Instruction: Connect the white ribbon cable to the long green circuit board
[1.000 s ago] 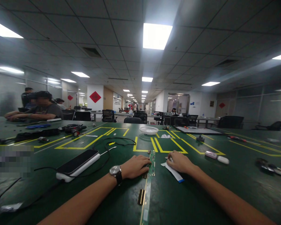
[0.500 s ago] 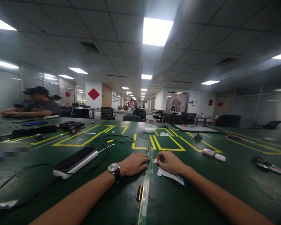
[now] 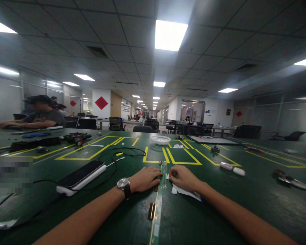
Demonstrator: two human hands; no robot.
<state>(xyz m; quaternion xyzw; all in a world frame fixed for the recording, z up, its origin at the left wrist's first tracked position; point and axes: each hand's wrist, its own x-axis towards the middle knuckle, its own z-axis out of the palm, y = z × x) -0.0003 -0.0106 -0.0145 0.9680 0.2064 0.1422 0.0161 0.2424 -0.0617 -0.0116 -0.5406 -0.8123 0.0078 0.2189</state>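
A long, narrow green circuit board [image 3: 165, 175] lies lengthwise in front of me, with brown-gold flat connector strips [image 3: 151, 211] along its left side. My left hand [image 3: 146, 177] rests palm down, fingers stretched out and fingertips at the board's left edge. My right hand [image 3: 182, 177] is closed in a pinch just right of the board. A small white piece [image 3: 167, 176], perhaps paper or tissue, shows at its fingertips beside the board; its kind is unclear. Partly covered by that hand is a white packet or sheet [image 3: 187, 193] on the table.
A white power bank with a dark phone-like top [image 3: 81, 175] and black cable lies left. Ahead stands a clear ribbed dish [image 3: 160, 140] near crumpled white tissue [image 3: 178, 146]. Right are a white earbud case [image 3: 239, 171] and metal tool [image 3: 290, 179]. A person [image 3: 43, 114] sits far left.
My right hand has shifted slightly left towards the board, the white piece moving with it. My left hand stays in place. The whole view has drifted very slightly.
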